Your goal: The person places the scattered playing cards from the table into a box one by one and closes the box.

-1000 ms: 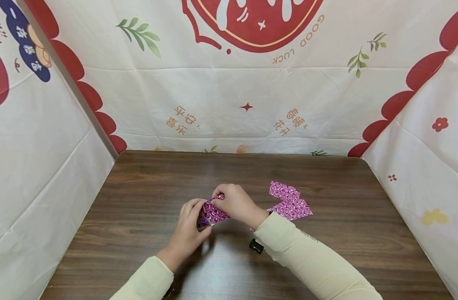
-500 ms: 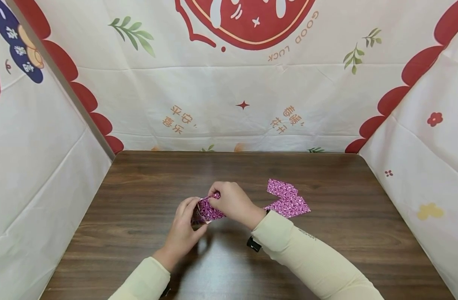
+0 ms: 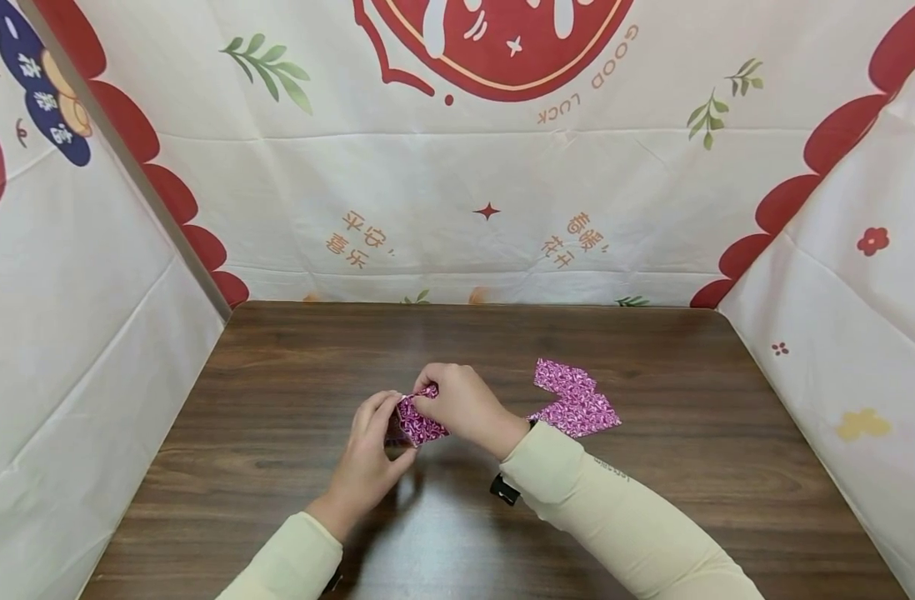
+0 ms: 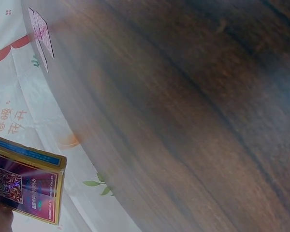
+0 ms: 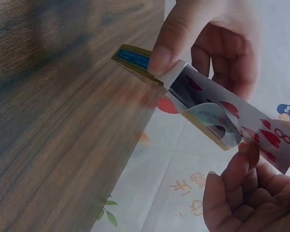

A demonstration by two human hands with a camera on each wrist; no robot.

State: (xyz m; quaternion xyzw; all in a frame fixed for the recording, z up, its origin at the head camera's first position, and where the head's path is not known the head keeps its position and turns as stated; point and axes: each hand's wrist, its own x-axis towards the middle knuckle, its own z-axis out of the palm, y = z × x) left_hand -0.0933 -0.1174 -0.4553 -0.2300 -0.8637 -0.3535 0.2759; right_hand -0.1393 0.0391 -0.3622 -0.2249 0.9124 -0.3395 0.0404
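Note:
My left hand [image 3: 363,467] grips an open playing card box [image 5: 215,128], gold-edged, with a blue strip and dark purple print. In the left wrist view the same card box [image 4: 36,188] shows at the lower left edge beside a fingertip. My right hand [image 3: 468,408] pinches playing cards [image 3: 422,423] with glittery purple backs at the mouth of the box. The right wrist view shows their front card [image 5: 270,137], an eight of hearts, its far end inside the box. My left thumb [image 5: 164,55] presses on the box near its opening.
Several loose purple-backed cards [image 3: 581,408] lie on the brown wooden table [image 3: 292,358], right of my hands and partly hidden by my right wrist. White printed cloth [image 3: 427,167] hangs behind the table and along both sides.
Both hands, still holding the box and cards, have shifted slightly, and the purple back between them has turned a little. The loose cards lie as before; the head view has moved slightly.

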